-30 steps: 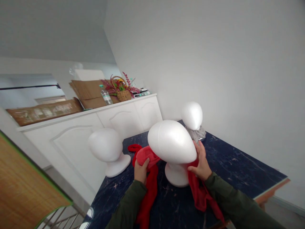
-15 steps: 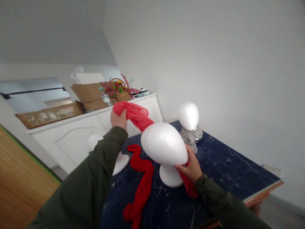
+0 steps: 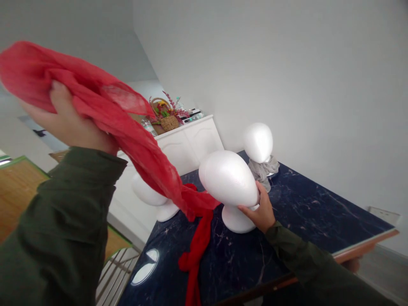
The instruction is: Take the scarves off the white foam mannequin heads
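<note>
The left hand is raised high at the near left, fingers closed around a bunched end of the red scarf. From there the cloth runs down and right to the foam head in the middle of the tabletop, then trails off the near edge. The right hand is cupped against the head's lower right side, fingers curled under it above its base, steadying it.

To do this well, the person should keep the right hand firm on the light foam so the pull does not tip it, and lift the cloth smoothly rather than jerk it.

How the scarf sits behind the head is hidden, so whether it is looped around the neck cannot be told. The left fingers are largely buried in fabric. 1 foam head at left is half covered by the scarf; another stands far right with a grey scarf at its neck.
</note>
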{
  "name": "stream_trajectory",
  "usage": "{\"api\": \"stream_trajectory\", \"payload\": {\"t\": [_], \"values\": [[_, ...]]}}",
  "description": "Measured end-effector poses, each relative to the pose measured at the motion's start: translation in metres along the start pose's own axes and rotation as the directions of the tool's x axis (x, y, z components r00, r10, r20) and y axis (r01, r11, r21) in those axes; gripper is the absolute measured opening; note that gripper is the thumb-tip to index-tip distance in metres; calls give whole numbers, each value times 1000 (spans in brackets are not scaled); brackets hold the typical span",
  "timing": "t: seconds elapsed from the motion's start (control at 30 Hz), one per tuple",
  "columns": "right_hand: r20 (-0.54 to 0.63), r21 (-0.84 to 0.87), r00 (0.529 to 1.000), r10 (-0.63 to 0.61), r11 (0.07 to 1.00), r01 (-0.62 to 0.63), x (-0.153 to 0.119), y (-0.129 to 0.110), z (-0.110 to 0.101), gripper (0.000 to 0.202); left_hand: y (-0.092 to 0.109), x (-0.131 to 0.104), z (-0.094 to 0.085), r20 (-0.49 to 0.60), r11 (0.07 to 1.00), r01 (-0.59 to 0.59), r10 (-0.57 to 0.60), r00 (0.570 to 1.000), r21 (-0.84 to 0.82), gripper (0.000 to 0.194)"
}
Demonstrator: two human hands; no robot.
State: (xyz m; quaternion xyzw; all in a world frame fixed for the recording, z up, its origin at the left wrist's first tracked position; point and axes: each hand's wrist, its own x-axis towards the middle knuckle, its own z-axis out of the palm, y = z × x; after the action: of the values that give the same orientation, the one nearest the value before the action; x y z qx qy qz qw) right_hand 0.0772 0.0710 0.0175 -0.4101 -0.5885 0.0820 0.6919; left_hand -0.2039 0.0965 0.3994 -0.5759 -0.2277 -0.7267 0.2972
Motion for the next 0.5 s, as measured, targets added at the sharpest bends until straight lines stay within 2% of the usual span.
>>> {"api": "stream_trajectory", "payload": {"t": [0.07, 0.17, 0.23, 0.3, 0.37, 0.4, 0.5], "values": [[-2, -4, 1000, -7, 1000, 7, 0, 0, 0, 91, 2, -6, 1, 38, 1000, -19, 20, 999, -22, 44], [9, 1, 1000, -12, 1000, 12, 0, -1, 0, 90, 1, -22, 5, 86, 999, 33, -32, 996, -5, 43], [19, 5, 1000, -14, 1000, 14, 0, -2, 0, 90, -3, -41, 9, 102, 992, 121, -123, 987, 23, 48], [24, 8, 1000, -16, 1000, 16, 1, -2, 0, 90, -10, -68, 15, 146, 958, 246, -267, 952, 147, 57], [25, 14, 1000, -19, 1000, 19, 1, -2, 0, 90, -19, -100, 20, 224, 857, 343, -447, 866, 384, 62], [25, 17, 999, -22, 1000, 21, 1, -2, 0, 90, -24, -118, 22, 293, 776, 351, -551, 781, 524, 59], [21, 13, 999, -29, 999, 29, 1, -2, 1, 90, -35, -171, 22, 454, 680, 344, -707, 543, 647, 42]]}}
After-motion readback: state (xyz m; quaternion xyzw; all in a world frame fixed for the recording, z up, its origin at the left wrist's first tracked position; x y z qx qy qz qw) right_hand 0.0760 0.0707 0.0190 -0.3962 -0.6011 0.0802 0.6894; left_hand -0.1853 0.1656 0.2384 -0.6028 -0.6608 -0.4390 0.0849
